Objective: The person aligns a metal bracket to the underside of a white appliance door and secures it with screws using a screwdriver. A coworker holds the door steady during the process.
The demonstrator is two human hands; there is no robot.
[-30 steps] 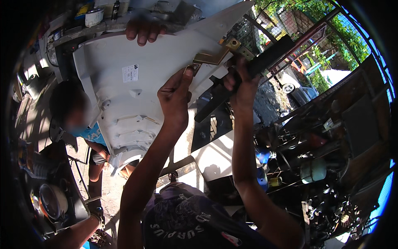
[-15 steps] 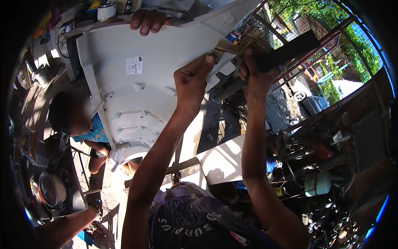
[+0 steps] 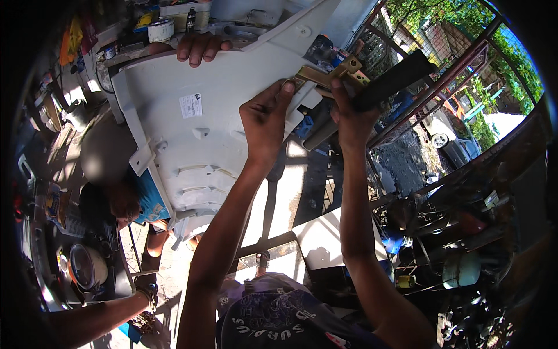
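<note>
Brkt (image 3: 315,75) R of label (image 3: 190,106)

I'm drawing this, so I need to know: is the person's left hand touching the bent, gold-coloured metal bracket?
Touching. The head view shows the left hand pinching one end of the bracket, its thumb over the metal.

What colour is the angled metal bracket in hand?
The angled metal bracket is brassy gold, clearest in the head view.

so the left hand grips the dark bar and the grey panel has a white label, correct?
Not quite: the right hand grips the dark bar, while the left hand pinches the gold-coloured bracket, as the head view shows. The grey panel does have a white label.
</note>
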